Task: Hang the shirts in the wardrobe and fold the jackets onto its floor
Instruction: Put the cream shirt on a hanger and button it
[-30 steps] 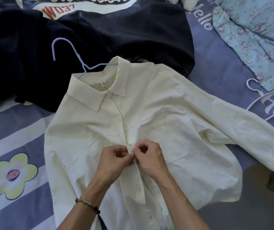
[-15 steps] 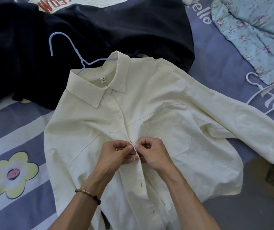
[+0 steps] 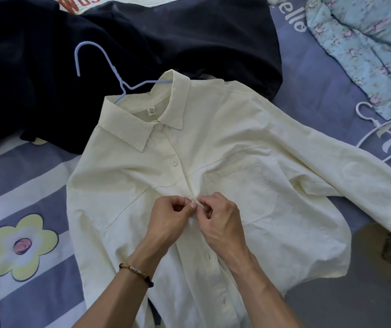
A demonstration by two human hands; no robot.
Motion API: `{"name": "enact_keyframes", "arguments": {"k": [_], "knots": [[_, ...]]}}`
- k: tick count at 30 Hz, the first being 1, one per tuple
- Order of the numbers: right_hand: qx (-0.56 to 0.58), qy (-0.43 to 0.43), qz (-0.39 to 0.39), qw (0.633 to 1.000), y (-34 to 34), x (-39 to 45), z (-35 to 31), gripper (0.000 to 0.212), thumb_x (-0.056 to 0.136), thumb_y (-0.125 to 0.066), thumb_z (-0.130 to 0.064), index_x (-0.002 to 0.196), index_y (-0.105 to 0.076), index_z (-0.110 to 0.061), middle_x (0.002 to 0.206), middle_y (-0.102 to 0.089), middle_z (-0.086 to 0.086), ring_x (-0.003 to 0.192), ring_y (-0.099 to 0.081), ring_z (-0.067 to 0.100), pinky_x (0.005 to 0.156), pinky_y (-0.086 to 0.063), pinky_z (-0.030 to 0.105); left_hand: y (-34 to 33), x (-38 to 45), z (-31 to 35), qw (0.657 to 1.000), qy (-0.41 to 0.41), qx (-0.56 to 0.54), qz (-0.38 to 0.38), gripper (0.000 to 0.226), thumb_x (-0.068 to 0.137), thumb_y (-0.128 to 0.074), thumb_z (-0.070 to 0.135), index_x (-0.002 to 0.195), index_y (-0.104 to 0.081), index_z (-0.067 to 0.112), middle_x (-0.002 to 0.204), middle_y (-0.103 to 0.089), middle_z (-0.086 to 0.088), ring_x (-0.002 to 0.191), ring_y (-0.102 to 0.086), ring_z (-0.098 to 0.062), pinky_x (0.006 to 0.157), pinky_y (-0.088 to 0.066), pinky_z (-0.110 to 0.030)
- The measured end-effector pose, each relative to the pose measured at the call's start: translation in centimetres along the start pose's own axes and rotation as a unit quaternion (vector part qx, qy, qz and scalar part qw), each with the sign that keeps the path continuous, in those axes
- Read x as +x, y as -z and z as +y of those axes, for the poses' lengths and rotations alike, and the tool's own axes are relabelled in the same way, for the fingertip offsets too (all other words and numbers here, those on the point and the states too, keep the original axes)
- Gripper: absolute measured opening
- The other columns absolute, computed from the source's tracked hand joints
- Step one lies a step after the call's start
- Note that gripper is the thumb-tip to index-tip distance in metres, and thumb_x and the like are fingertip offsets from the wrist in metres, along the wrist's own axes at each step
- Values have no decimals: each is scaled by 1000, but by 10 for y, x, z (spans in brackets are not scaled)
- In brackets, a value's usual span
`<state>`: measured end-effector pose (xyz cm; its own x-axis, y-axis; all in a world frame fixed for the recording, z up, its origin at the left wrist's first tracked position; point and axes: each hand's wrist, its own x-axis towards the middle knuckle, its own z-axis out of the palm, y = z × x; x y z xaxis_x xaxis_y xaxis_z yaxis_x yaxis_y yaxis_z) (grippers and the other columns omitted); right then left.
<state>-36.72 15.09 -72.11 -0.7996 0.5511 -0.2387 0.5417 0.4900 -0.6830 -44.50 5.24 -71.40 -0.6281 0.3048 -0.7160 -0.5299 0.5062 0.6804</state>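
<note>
- A cream shirt (image 3: 225,166) is laid flat, front up, on a bedsheet (image 3: 36,185) w/ purple and white stripes, collar toward the far side, sleeves spread.
- A blue hanger (image 3: 109,69) is seen inside the neck; its hook sticks out past the collar and lies on a navy garment (image 3: 142,36).
- The navy garment is spread across the far side, partly tucked under the shirt's collar and shoulder; printed lettering is seen at its top edge.
- A floral blue cloth (image 3: 367,50) is bunched at far right, well apart from the shirt.
- A white hanger (image 3: 379,124) lies near it, just past the shirt's right-side sleeve, on white "Hello" print.
- A yellow flower print (image 3: 21,247) is seen on the sheet at near left.
- Left hand (image 3: 170,223): fingers curled, thumb and forefinger pinched on the placket edge at mid-chest. A beaded bracelet (image 3: 137,273) is worn on that wrist.
- Right hand (image 3: 220,223): fingers curled, the same placket strip pinched from the other side; fingertips of both hands almost touching.
- One button is seen done up above the hands; the button being worked is hidden by the fingers.
- Below the hands the front is open, w/ empty buttonholes showing.
- A chest pocket is seen just right of the hands; contents can't be told.
</note>
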Motion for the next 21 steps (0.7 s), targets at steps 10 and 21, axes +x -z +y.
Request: {"name": "enact_keyframes", "arguments": {"k": [10,21], "knots": [[286,-281,-78,913,8,0,-3,20,80,-75,-27,76,-73,-7,84,-68,24,66,-57,18,64,-49,35,5,-4,0,972,-128,199,8,17,89,-70,21,72,-67,19,62,-60,10,52,-50,2,52,-39,-11],[197,-168,-270,927,19,-75,36,36,93,-53,-5,97,-79,-30,90,-76,-7,89,-72,15,85,-57,29,-14,-26,-25,976,-25,213,41,26,73,-67,8,91,-55,21,74,-61,1,66,-56,-13,60,-50,-30]]}}
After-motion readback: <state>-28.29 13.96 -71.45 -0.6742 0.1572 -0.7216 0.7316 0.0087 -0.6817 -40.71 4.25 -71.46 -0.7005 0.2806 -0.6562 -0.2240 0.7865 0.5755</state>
